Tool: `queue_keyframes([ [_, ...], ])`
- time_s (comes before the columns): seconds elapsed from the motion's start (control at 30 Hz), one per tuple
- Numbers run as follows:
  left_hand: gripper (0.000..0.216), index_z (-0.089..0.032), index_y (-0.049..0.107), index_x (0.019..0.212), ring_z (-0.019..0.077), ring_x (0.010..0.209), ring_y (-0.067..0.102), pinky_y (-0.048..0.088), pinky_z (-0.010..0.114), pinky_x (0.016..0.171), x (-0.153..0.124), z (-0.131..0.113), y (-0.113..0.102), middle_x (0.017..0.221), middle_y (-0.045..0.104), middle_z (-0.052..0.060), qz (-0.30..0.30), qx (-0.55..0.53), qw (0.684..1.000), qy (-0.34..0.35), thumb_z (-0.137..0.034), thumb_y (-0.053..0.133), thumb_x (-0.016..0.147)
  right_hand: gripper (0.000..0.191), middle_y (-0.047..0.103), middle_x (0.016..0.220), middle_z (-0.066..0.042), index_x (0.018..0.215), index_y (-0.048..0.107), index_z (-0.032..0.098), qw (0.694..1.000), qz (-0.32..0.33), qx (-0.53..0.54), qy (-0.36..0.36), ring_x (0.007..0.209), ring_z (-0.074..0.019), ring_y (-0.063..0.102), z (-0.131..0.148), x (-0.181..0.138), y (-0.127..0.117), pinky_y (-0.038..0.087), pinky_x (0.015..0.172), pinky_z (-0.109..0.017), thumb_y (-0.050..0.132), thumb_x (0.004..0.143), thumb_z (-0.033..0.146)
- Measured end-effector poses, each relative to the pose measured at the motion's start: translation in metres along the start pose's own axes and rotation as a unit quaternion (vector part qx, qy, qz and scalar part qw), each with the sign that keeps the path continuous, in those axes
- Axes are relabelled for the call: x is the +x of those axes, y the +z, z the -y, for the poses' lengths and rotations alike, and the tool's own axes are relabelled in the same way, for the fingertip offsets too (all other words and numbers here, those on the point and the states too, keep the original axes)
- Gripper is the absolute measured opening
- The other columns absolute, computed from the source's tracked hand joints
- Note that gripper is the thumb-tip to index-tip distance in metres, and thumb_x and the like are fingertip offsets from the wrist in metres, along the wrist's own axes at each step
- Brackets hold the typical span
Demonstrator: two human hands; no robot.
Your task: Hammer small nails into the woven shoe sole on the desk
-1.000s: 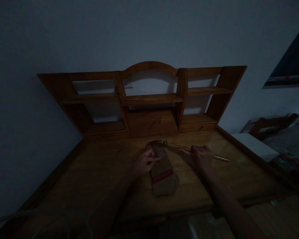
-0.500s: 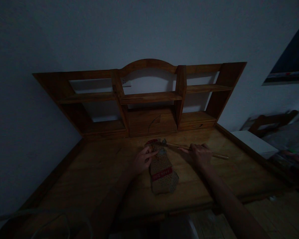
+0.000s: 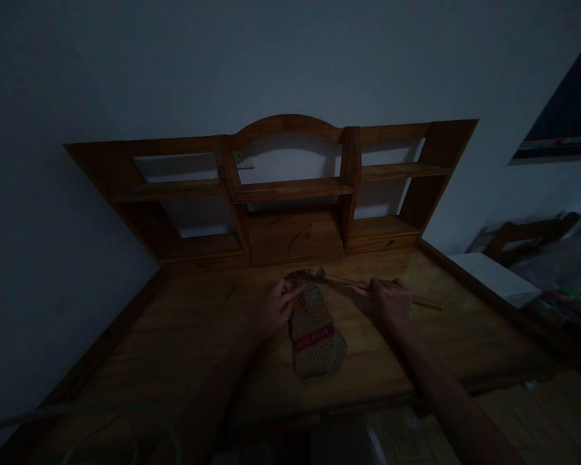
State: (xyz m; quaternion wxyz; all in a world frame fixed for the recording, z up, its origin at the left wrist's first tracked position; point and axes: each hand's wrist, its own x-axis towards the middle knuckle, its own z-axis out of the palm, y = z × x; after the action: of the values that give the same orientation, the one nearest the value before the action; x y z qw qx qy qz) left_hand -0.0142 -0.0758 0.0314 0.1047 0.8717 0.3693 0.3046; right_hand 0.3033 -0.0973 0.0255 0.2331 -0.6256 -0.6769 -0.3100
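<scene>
A brown dotted packet [image 3: 315,339] with a red band lies flat on the wooden desk [image 3: 188,336], in dim light. My left hand [image 3: 274,311] rests at the packet's upper left edge, its fingertips pinched on it. My right hand [image 3: 388,302] lies closed over a thin wooden handle [image 3: 428,303], which runs from the right toward the packet's top. A small metal head [image 3: 321,274] sits at the handle's left end, touching or just beside the packet's top edge.
A wooden hutch with shelves [image 3: 290,190] stands along the desk's back against a pale wall. A raised rim runs down the desk's right side, next to a white slab [image 3: 494,278]. A chair back [image 3: 527,234] and cluttered items are further right.
My left hand's fingers have shifted slightly up along the packet's left edge. The right hand and the handle have barely moved; the view has tilted a little.
</scene>
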Motion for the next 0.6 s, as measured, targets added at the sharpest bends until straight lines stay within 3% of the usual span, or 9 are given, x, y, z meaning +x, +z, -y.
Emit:
queue_keyframes([
  [0.17, 0.053, -0.031, 0.046, 0.132, 0.0166, 0.096, 0.049, 0.046, 0.034, 0.085, 0.002, -0.001, 0.002, 0.104, 0.046, 0.006, 0.001, 0.001, 1.000, 0.010, -0.010, 0.043, 0.083, 0.046, 0.065, 0.060, -0.008, 0.062, 0.060, 0.016, 1.000, 0.009, 0.006, -0.002, 0.057, -0.0166, 0.056, 0.002, 0.000, -0.001, 0.029, 0.071, -0.030, 0.049, 0.083, 0.056],
  [0.27, 0.050, -0.030, 0.043, 0.135, 0.0211, 0.116, 0.044, 0.040, 0.040, 0.098, 0.005, -0.006, -0.002, 0.125, 0.045, 0.007, -0.026, 0.007, 1.000, 0.015, -0.014, 0.041, 0.087, 0.047, 0.064, 0.058, -0.008, 0.061, 0.060, 0.016, 1.000, 0.014, 0.007, 0.000, 0.057, -0.0170, 0.057, 0.002, 0.001, -0.003, 0.029, 0.071, -0.030, 0.048, 0.084, 0.056],
  [0.33, 0.052, -0.029, 0.037, 0.139, 0.0221, 0.129, 0.034, 0.031, 0.043, 0.108, 0.006, -0.009, -0.004, 0.141, 0.036, 0.006, -0.033, 0.011, 0.999, 0.011, -0.016, 0.038, 0.089, 0.048, 0.065, 0.058, -0.008, 0.061, 0.060, 0.016, 1.000, 0.019, 0.006, -0.003, 0.057, -0.0174, 0.057, 0.002, 0.001, -0.004, 0.029, 0.071, -0.030, 0.047, 0.084, 0.056],
  [0.43, 0.056, -0.028, 0.028, 0.143, 0.0199, 0.137, 0.023, 0.021, 0.043, 0.114, 0.006, -0.008, -0.005, 0.150, 0.024, 0.002, -0.007, 0.014, 1.000, 0.011, -0.014, 0.035, 0.089, 0.047, 0.066, 0.060, -0.008, 0.063, 0.060, 0.016, 1.000, 0.027, 0.008, -0.009, 0.058, -0.0180, 0.058, 0.003, 0.002, -0.006, 0.029, 0.071, -0.030, 0.047, 0.084, 0.056],
  [0.6, 0.057, -0.026, 0.028, 0.143, 0.0167, 0.138, 0.022, 0.020, 0.040, 0.115, 0.002, -0.005, -0.001, 0.150, 0.025, 0.000, 0.031, 0.018, 0.999, 0.018, -0.011, 0.031, 0.088, 0.047, 0.066, 0.062, -0.009, 0.064, 0.061, 0.016, 1.000, 0.021, 0.013, -0.004, 0.058, -0.0173, 0.058, 0.005, 0.002, -0.008, 0.029, 0.071, -0.031, 0.047, 0.084, 0.055],
])
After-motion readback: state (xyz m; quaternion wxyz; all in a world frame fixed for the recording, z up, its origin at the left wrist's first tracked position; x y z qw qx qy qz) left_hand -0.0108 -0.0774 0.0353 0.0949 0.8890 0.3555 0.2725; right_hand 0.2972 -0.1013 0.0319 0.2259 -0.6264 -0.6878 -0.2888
